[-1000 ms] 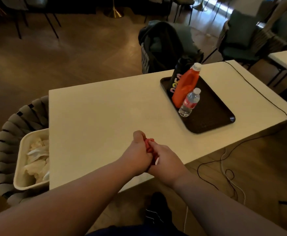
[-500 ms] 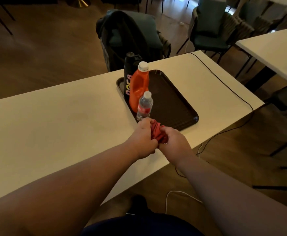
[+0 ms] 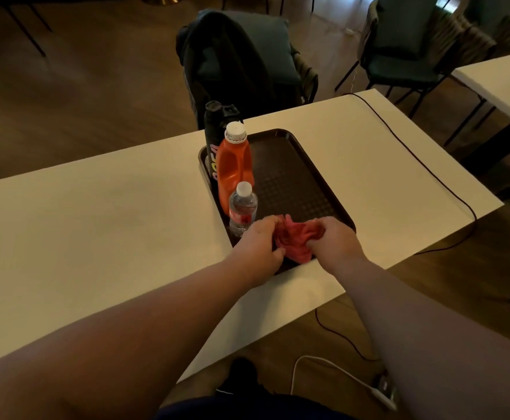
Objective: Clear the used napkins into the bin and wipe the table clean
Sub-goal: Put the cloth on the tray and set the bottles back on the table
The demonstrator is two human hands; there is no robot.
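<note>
A crumpled red cloth (image 3: pixel 294 239) sits at the near end of the dark brown tray (image 3: pixel 296 183), between both hands. My left hand (image 3: pixel 258 247) grips its left side with curled fingers. My right hand (image 3: pixel 335 237) grips its right side. The white table (image 3: pixel 96 225) stretches left of the tray. No napkins or bin are in view.
On the tray's left side stand an orange jug (image 3: pixel 235 162), a small clear water bottle (image 3: pixel 243 209) and a black bottle (image 3: pixel 213 137). A black cable (image 3: pixel 423 165) runs along the table's right part. A chair with a dark jacket (image 3: pixel 232 62) stands behind the table.
Both hands carried the red cloth from the table's near edge rightward to the tray. The cloth has spread wider between the hands. The bin with napkins has left the view.
</note>
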